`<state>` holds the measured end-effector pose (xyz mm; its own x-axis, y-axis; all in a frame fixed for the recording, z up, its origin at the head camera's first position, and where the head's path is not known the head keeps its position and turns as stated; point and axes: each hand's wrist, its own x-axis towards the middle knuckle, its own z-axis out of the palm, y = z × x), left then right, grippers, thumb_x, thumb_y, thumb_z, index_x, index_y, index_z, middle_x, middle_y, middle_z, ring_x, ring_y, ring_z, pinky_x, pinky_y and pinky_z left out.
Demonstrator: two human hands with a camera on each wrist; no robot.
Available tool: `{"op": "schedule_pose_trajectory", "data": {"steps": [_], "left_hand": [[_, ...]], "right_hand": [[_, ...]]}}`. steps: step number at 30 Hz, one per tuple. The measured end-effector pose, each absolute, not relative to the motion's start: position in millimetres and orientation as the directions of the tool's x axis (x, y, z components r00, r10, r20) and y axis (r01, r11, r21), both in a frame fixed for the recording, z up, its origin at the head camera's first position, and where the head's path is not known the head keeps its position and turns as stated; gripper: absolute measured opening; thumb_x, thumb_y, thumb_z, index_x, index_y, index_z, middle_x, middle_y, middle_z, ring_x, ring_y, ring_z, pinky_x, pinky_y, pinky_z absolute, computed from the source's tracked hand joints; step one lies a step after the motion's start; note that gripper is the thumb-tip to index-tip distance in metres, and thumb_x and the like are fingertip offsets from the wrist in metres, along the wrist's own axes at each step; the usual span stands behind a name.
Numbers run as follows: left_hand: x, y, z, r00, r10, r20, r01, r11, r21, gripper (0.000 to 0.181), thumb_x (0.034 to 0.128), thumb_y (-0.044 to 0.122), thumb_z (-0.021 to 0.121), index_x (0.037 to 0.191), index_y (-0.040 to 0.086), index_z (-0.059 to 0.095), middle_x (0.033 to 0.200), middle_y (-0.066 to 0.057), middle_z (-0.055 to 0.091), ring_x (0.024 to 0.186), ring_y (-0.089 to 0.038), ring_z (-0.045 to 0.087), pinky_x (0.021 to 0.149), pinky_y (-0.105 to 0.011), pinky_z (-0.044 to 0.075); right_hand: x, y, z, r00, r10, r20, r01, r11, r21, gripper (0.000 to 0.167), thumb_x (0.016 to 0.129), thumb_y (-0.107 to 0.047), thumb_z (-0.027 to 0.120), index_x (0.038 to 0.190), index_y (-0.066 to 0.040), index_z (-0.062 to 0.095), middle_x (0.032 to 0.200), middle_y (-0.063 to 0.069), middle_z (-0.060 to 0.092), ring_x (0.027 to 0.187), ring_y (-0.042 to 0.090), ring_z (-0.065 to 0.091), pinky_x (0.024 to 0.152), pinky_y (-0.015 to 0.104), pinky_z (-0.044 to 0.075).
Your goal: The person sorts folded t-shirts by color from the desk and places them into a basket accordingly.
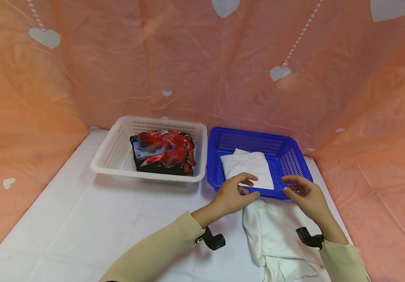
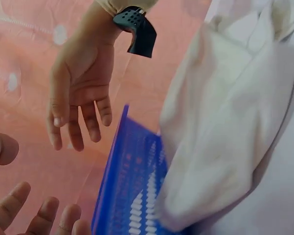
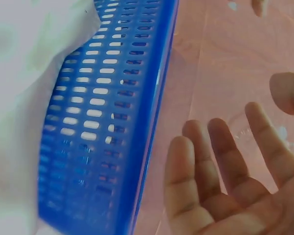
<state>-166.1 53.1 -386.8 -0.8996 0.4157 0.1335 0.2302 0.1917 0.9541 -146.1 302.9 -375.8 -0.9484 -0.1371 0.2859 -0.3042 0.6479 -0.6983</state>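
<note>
Above the front rim of a blue plastic basket point(image 1: 258, 137) hover both hands, holding nothing. Inside that basket lies a folded white cloth point(image 1: 249, 166). My left hand point(image 1: 233, 194) is over the front-left part of the rim, fingers loosely bent and apart from the thumb. Over the front-right corner is my right hand point(image 1: 308, 197), its fingers likewise spread and relaxed; the left wrist view shows this right hand point(image 2: 85, 93) with no cloth in it. In front of the basket, below the hands, a white garment point(image 1: 283, 235) lies loosely bunched on the table.
Left of the blue basket stands a white plastic basket point(image 1: 112, 171) holding a folded black and red printed garment point(image 1: 165, 152). A white cloth covers the table point(image 1: 117, 231). Orange sheeting point(image 1: 188, 58) with pale hearts hangs behind and at both sides.
</note>
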Motion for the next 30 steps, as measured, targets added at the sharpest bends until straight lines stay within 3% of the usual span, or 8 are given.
{"op": "schedule_pose_trajectory", "data": {"steps": [4, 8, 12, 16, 21, 24, 28, 30], "left_hand": [[-152, 57, -394, -0.885, 0.453, 0.108, 0.232, 0.228, 0.946, 0.038, 0.0816, 0.025, 0.073, 0.118, 0.022, 0.064, 0.109, -0.002, 0.067, 0.079, -0.002, 0.062, 0.072, -0.017, 0.048], [-141, 60, -403, -0.880, 0.472, 0.043, 0.197, 0.282, 0.939, 0.041, 0.0806, 0.030, 0.074, 0.120, 0.022, 0.063, 0.110, -0.001, 0.065, 0.089, -0.011, 0.064, 0.075, -0.017, 0.047], [-133, 63, -414, -0.873, 0.486, -0.034, 0.150, 0.336, 0.930, 0.049, 0.0792, 0.033, 0.075, 0.125, 0.023, 0.060, 0.120, -0.007, 0.062, 0.102, -0.020, 0.062, 0.078, -0.023, 0.048], [-127, 65, -425, -0.874, 0.477, -0.091, 0.115, 0.386, 0.915, 0.058, 0.0767, 0.034, 0.076, 0.130, 0.022, 0.056, 0.125, -0.008, 0.058, 0.113, -0.022, 0.057, 0.082, -0.027, 0.048], [-126, 66, -438, -0.880, 0.448, -0.161, 0.040, 0.407, 0.912, 0.063, 0.0744, 0.032, 0.077, 0.131, 0.022, 0.052, 0.121, -0.010, 0.057, 0.106, -0.023, 0.058, 0.083, -0.030, 0.048], [-126, 66, -445, -0.879, 0.435, -0.197, -0.009, 0.397, 0.918, 0.064, 0.0741, 0.030, 0.077, 0.132, 0.023, 0.050, 0.120, -0.013, 0.055, 0.098, -0.022, 0.061, 0.082, -0.032, 0.048], [-124, 66, -452, -0.880, 0.431, -0.202, -0.032, 0.370, 0.929, 0.067, 0.0725, 0.027, 0.077, 0.133, 0.022, 0.049, 0.116, -0.013, 0.055, 0.087, -0.017, 0.059, 0.079, -0.030, 0.047], [-123, 67, -454, -0.881, 0.428, -0.200, -0.029, 0.374, 0.927, 0.068, 0.0717, 0.028, 0.076, 0.134, 0.022, 0.049, 0.114, -0.012, 0.055, 0.084, -0.013, 0.057, 0.078, -0.028, 0.046]], "right_hand": [[-128, 311, -380, -0.951, -0.144, 0.272, -0.299, 0.645, -0.704, 0.028, 0.088, -0.004, 0.067, 0.115, 0.000, 0.063, 0.102, -0.021, 0.064, 0.086, -0.005, 0.062, 0.070, 0.014, 0.052], [-114, 320, -389, -0.961, -0.154, 0.231, -0.271, 0.695, -0.666, 0.028, 0.087, -0.007, 0.069, 0.114, -0.002, 0.064, 0.104, -0.008, 0.068, 0.086, -0.004, 0.063, 0.068, 0.017, 0.053], [-106, 330, -402, -0.971, -0.142, 0.190, -0.232, 0.745, -0.625, 0.032, 0.084, -0.011, 0.072, 0.115, -0.006, 0.065, 0.106, -0.008, 0.068, 0.086, -0.004, 0.063, 0.068, 0.020, 0.054], [-101, 341, -415, -0.980, -0.127, 0.153, -0.194, 0.788, -0.585, 0.036, 0.081, -0.013, 0.076, 0.116, -0.008, 0.066, 0.110, 0.001, 0.066, 0.087, -0.002, 0.060, 0.070, 0.022, 0.052], [-96, 350, -422, -0.990, -0.087, 0.113, -0.135, 0.823, -0.552, 0.038, 0.079, -0.016, 0.077, 0.115, -0.009, 0.066, 0.110, 0.013, 0.064, 0.087, -0.002, 0.054, 0.068, 0.022, 0.047], [-94, 355, -422, -0.995, -0.055, 0.077, -0.088, 0.850, -0.519, 0.039, 0.080, -0.020, 0.077, 0.116, -0.010, 0.065, 0.114, 0.017, 0.062, 0.093, 0.011, 0.059, 0.070, 0.027, 0.048], [-92, 360, -421, -0.999, -0.034, 0.016, -0.038, 0.871, -0.490, 0.042, 0.083, -0.026, 0.074, 0.119, -0.010, 0.063, 0.120, 0.025, 0.058, 0.099, 0.039, 0.062, 0.075, 0.044, 0.050], [-91, 362, -422, -0.999, -0.043, -0.009, -0.033, 0.867, -0.497, 0.044, 0.084, -0.027, 0.073, 0.121, -0.008, 0.061, 0.123, 0.028, 0.057, 0.100, 0.047, 0.061, 0.077, 0.051, 0.050]]}}
